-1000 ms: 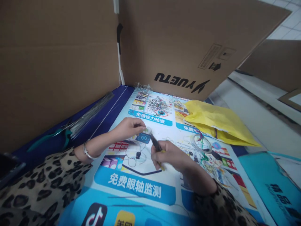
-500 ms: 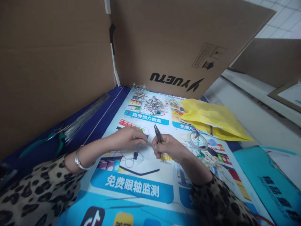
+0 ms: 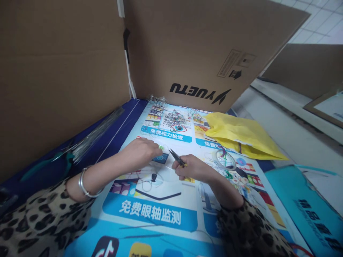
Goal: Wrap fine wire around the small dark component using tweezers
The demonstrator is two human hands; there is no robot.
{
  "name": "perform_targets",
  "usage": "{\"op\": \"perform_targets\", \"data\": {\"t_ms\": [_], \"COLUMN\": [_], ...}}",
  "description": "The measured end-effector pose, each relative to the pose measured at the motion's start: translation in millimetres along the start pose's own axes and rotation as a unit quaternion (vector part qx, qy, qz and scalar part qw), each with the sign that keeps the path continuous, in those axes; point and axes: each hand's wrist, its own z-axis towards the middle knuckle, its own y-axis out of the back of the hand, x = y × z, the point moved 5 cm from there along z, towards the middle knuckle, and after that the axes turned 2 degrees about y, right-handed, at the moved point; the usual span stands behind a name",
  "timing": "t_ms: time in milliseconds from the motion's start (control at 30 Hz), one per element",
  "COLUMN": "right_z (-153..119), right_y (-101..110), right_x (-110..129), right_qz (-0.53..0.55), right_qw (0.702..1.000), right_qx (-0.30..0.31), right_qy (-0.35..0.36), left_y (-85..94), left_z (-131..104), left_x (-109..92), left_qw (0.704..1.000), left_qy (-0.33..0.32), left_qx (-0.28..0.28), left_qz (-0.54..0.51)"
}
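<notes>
Pliers (image 3: 175, 157) in the right hand (image 3: 191, 168) are nearing the thin wire the left hand (image 3: 139, 154) is pinching; a slip could jab its fingertips

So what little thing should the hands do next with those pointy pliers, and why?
Probably bring the pliers' tips to the thin wire pinched in the left hand. The right hand aims them that way, but a small gap remains, so nothing looks gripped yet.
</notes>
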Motion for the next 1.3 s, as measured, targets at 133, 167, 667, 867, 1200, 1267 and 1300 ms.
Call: {"op": "perform_targets", "data": {"t_ms": [133, 167, 667, 867, 1200, 1267, 1300], "right_z": [-2, -3, -6, -4, -1, 0, 1], "right_y": [1, 1, 1, 0, 1, 0, 0], "right_x": [2, 4, 29, 24, 22, 21, 21], "right_qz": [-0.070, -0.086, -0.211, -0.199, -0.190, -0.176, -0.168], "right_qw": [0.997, 0.996, 0.949, 0.958, 0.959, 0.963, 0.965], "right_qx": [-0.026, -0.029, -0.201, -0.182, -0.190, -0.186, -0.183], "right_qy": [-0.003, 0.005, 0.123, 0.100, 0.088, 0.081, 0.080], "left_y": [7.4, 9.1, 4.0, 0.2, 1.0, -1.7, -2.9], "left_z": [-2, -3, -1, -1, 1, 0, 0], "left_x": [12, 13, -8, -13, -24, -25, -26], "left_qw": [1.000, 1.000, 0.998, 0.996, 0.993, 0.992, 0.992], "left_qy": [0.015, 0.017, -0.026, -0.057, -0.066, -0.066, -0.067], "left_qx": [-0.003, -0.008, -0.045, -0.061, -0.073, -0.074, -0.075], "left_qz": [0.003, 0.001, 0.025, 0.043, 0.066, 0.076, 0.079]}}
